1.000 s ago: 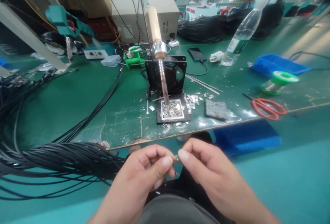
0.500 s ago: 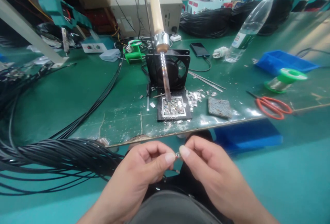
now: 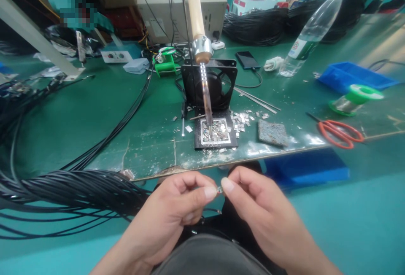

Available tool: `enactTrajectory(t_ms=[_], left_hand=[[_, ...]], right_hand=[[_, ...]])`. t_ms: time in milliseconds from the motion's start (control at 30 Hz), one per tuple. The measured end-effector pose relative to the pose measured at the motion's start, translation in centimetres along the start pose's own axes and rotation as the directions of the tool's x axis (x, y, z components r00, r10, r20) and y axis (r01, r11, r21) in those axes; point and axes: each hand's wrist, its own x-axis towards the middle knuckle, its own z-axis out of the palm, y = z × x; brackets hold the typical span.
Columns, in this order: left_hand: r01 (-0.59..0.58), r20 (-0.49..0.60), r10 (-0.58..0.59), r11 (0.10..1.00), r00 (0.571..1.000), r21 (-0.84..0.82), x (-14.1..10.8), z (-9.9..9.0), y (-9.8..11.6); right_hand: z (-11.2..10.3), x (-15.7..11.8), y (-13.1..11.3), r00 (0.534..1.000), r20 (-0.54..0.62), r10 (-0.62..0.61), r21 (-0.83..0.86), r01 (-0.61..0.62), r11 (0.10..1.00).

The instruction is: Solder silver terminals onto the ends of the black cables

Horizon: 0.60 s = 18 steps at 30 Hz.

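Down and left of the soldering iron (image 3: 203, 49), keep the black cable bundle (image 3: 79, 188) from tugging your work. Nearer you than the iron, your left hand (image 3: 182, 201) pinches, fingertips nearly together, one end of the small part (image 3: 219, 190); keep that steady, below the iron's tip. Your right hand (image 3: 249, 195) pinches the other end equally narrowly; adjust it gently.
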Motion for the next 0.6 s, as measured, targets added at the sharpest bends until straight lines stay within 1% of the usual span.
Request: enactTrajectory(t_ms=[233, 600], left_hand=[[-0.026, -0.01, 0.027, 0.999, 1.0, 0.027, 0.21, -0.04, -0.29], [-0.08, -0.069, 0.092, 0.984, 0.993, 0.157, 0.42, 0.46, -0.22]], right_hand=[[-0.04, 0.13, 0.05, 1.0, -0.017, -0.007, -0.028, 0.006, 1.0], [0.05, 0.57, 0.03, 0.998, -0.05, -0.023, -0.079, 0.019, 0.997]])
